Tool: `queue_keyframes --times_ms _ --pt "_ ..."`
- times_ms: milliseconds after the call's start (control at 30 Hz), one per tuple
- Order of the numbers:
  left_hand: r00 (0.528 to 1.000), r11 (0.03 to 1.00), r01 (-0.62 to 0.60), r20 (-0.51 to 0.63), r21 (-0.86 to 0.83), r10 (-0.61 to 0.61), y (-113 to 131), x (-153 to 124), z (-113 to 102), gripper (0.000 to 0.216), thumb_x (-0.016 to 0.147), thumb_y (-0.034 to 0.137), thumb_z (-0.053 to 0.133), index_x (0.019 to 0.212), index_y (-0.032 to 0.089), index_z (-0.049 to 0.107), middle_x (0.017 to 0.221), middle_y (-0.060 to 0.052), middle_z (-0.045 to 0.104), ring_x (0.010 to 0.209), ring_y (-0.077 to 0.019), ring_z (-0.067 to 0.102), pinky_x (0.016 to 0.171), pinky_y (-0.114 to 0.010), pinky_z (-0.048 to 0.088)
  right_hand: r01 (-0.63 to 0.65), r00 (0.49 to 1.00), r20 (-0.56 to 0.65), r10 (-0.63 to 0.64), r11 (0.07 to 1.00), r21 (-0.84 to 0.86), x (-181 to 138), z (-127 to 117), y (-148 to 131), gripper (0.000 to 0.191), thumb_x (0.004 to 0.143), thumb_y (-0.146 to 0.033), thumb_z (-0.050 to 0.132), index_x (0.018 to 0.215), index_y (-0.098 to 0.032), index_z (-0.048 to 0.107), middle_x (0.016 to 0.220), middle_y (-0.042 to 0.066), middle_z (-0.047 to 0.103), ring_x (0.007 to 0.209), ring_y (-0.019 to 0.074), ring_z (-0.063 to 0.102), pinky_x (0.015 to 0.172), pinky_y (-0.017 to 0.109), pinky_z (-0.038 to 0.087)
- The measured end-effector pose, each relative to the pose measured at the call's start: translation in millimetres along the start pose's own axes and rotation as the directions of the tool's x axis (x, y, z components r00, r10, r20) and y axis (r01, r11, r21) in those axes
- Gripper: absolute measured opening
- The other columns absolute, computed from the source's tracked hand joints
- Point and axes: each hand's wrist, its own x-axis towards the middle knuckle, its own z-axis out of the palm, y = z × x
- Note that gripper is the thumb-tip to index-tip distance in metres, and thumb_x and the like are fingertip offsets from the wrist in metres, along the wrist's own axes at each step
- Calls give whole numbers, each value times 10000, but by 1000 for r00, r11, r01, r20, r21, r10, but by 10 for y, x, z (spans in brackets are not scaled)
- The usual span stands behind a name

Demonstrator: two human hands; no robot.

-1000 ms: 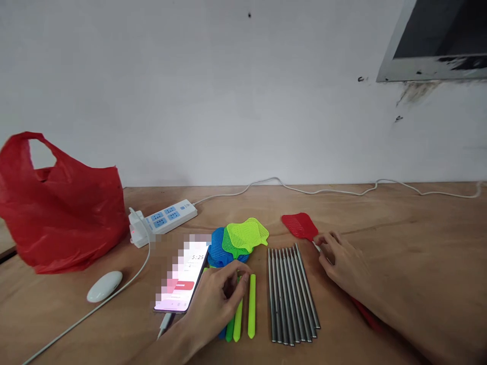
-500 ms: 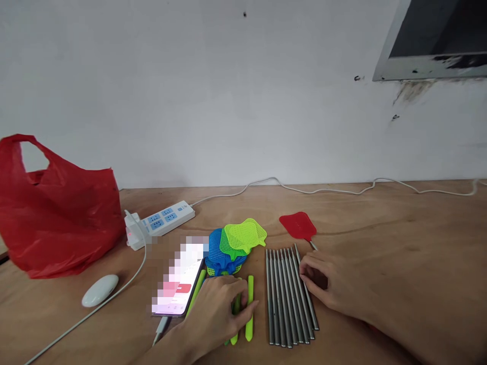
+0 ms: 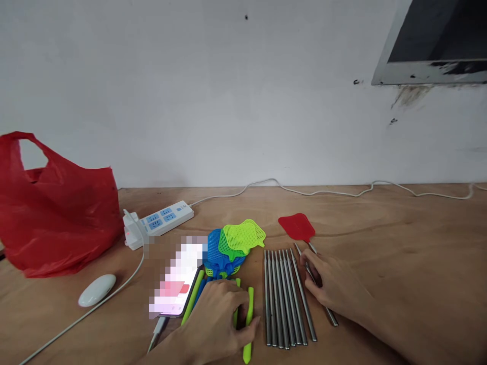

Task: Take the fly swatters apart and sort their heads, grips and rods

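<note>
My left hand (image 3: 218,317) lies curled over several green and blue plastic handles (image 3: 248,324), fingers closed round a lime green one. Just beyond them sits a stack of blue and lime green swatter heads (image 3: 234,242). My right hand (image 3: 335,291) pinches one steel rod (image 3: 315,284) and has it drawn out sideways from the row of several steel rods (image 3: 281,296). A red fly swatter (image 3: 297,227) lies just beyond that hand, its head toward the wall.
A phone (image 3: 177,286) with a lit screen lies left of the handles. A white power strip (image 3: 158,221), a white mouse (image 3: 97,290) and a red plastic bag (image 3: 57,210) are further left. A white cable (image 3: 342,190) runs along the wall on the wooden table (image 3: 418,238).
My right hand left the red swatter, came back to the rod row and pulled one rod out to the right. My left hand slid nearer along the handles and closed on the lime one.
</note>
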Motion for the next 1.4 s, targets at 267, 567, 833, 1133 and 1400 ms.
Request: queue_keyframes --times_ms 267,567,833,1133,1400 --pt "999 1000 22 -23 6 -22 6 -20 27 193 729 236 633 553 187 572 573 0 604 558 -159 573 545 -261 258 -32 974 -190 119 913 406 53 29 -17 150 765 -174 519 896 -242 492 609 -73 411 522 127 437 557 260 358" --pt "978 987 -124 -179 -107 104 27 -36 -25 154 710 164 606 591 191 512 544 36 545 497 -109 493 493 -236 261 -213 897 113 428 193 958 137 -124 -38 515 720 -419 757 1135 -252 501 625 -84 540 406 74 362 355 182 255" --pt "962 963 -192 -231 -187 147 61 -85 -64 143 728 145 591 643 196 488 589 45 577 527 -101 519 519 -227 310 -222 871 291 396 -209 952 130 -210 -153 330 766 -448 783 937 -205 639 793 25 703 579 110 561 478 198 445" --pt "994 987 -64 -98 -149 49 12 -112 -30 62 707 187 599 729 215 549 573 71 558 501 -109 486 571 -245 337 -237 901 318 295 -279 931 83 -219 -243 260 815 -472 750 887 -224 718 971 52 725 780 152 637 661 239 528" --pt "984 982 -117 -148 -146 96 4 -84 -18 46 759 173 568 750 211 545 601 64 560 514 -106 509 523 -234 304 -186 906 256 338 -226 956 99 -199 -228 265 778 -463 800 852 -212 761 858 36 704 718 141 629 604 224 512"
